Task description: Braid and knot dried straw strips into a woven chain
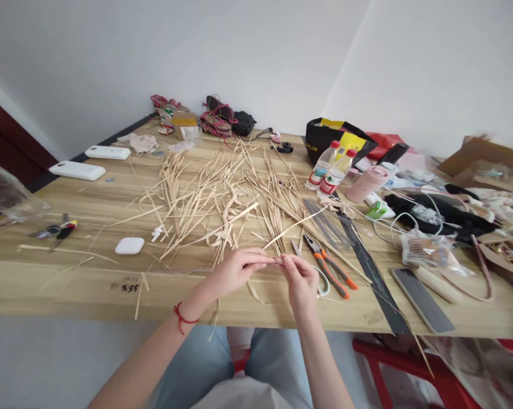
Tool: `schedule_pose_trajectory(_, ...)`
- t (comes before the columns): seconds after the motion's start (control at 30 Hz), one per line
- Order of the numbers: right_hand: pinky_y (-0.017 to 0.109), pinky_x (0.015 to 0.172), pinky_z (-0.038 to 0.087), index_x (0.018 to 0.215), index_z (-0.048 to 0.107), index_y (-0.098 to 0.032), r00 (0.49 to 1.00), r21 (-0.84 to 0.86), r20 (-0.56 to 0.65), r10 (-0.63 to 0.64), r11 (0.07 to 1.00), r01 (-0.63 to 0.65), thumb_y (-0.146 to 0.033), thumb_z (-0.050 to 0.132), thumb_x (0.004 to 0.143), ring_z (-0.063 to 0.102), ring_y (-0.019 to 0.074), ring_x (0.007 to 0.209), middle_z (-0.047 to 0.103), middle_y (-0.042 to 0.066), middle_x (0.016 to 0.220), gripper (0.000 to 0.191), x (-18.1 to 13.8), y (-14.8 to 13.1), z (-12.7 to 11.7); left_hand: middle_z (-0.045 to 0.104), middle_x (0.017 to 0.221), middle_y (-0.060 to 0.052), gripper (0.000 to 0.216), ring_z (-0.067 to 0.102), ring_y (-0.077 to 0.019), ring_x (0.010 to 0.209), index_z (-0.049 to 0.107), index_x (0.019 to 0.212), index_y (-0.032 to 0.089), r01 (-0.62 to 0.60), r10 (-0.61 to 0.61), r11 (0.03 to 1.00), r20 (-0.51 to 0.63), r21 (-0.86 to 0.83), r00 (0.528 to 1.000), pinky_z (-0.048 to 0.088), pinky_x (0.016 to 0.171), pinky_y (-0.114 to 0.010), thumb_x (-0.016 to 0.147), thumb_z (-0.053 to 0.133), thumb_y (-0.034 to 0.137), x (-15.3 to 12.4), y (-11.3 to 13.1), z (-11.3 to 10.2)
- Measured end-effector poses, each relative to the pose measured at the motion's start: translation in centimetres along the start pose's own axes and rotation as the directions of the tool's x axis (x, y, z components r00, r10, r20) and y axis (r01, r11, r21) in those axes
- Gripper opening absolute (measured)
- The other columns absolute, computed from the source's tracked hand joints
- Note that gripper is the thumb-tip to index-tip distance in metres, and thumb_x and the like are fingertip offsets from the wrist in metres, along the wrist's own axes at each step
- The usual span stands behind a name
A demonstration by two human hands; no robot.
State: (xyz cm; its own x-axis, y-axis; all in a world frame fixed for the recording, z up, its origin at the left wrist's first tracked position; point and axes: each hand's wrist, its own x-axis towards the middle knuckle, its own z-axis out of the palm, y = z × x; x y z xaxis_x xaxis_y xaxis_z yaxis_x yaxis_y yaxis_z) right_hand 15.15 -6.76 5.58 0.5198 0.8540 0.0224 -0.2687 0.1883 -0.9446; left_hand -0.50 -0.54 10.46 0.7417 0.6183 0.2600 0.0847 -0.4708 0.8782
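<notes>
Left hand (239, 268) and right hand (299, 279) pinch one thin strand (275, 261) near wooden table's (166, 296) front edge. Two clear, red-capped bottles (333, 178) behind.

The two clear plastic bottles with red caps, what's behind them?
A black and yellow bag stands behind them; the part of its front they cover cannot be seen.

Thin tan strips (277, 221) sprawl across the middle of the pale wood-grained worktop (90, 289), and around them sit orange-handled metal pliers (330, 275), a white rounded case (129, 245), a flat grey phone (422, 300) and two red-capped plastic bottles (320, 166)!
</notes>
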Motion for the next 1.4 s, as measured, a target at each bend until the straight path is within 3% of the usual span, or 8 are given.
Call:
schedule_pose_trajectory(0.23,0.037,0.071,0.055,0.077,0.071,-0.018,0.992,-0.079,-0.049,-0.119,0.990,0.115,-0.027,0.071,0.067,0.067,0.0209,0.071,0.072,0.005,0.076,0.013,-0.1,-0.9,0.1,0.067,0.106,-0.002,0.031,0.061,-0.0152,0.095,0.059,0.115,0.025,0.082,-0.081,0.995,-0.027,0.060,0.996,0.045,0.084,-0.025,0.089,0.043,0.021,-0.1,1.0,0.4)
schedule_pose_trajectory(0.43,0.037,0.071,0.054,0.076,0.070,-0.018,0.976,-0.182,0.018,-0.218,0.959,0.217,-0.027,0.067,0.071,0.066,0.0209,0.073,0.071,0.006,0.077,0.010,-0.4,-1.5,0.1,0.069,0.090,0.000,0.032,0.062,-0.0129,0.085,0.057,0.116,0.025,0.099,-0.105,0.990,0.060,0.098,0.993,0.044,0.081,-0.024,0.089,0.042,0.017,0.0,1.3,0.2)
schedule_pose_trajectory(0.8,0.037,0.068,0.053,0.077,0.070,-0.018,0.991,-0.125,0.016,-0.134,0.983,0.134,-0.032,0.067,0.070,0.065,0.0217,0.071,0.071,0.007,0.076,0.015,-0.6,-0.9,-0.3,0.070,0.089,-0.003,0.028,0.062,-0.0143,0.082,0.063,0.108,0.020,0.071,-0.076,0.995,0.069,0.067,0.995,0.045,0.078,-0.025,0.088,0.042,0.020,-0.2,0.9,0.3)
schedule_pose_trajectory(1.17,0.036,0.068,0.052,0.077,0.070,-0.018,0.990,-0.042,0.002,-0.138,0.990,0.137,-0.026,0.067,0.071,0.066,0.0206,0.071,0.071,0.006,0.076,0.010,-0.7,-0.7,0.0,0.070,0.087,-0.002,0.029,0.063,-0.0126,0.082,0.062,0.111,0.021,0.040,-0.041,0.999,0.027,0.024,0.999,0.045,0.078,-0.022,0.088,0.045,0.017,-0.2,1.0,0.6)
schedule_pose_trajectory(1.4,0.036,0.064,0.054,0.075,0.070,-0.018,0.998,0.000,-0.008,-0.067,0.998,0.067,-0.029,0.069,0.068,0.066,0.0213,0.068,0.071,0.006,0.074,0.013,-0.8,-0.9,0.1,0.070,0.092,-0.005,0.028,0.063,-0.0147,0.083,0.063,0.109,0.019,0.046,-0.047,0.999,0.021,0.029,0.999,0.047,0.077,-0.025,0.088,0.045,0.019,-0.4,1.0,0.6)
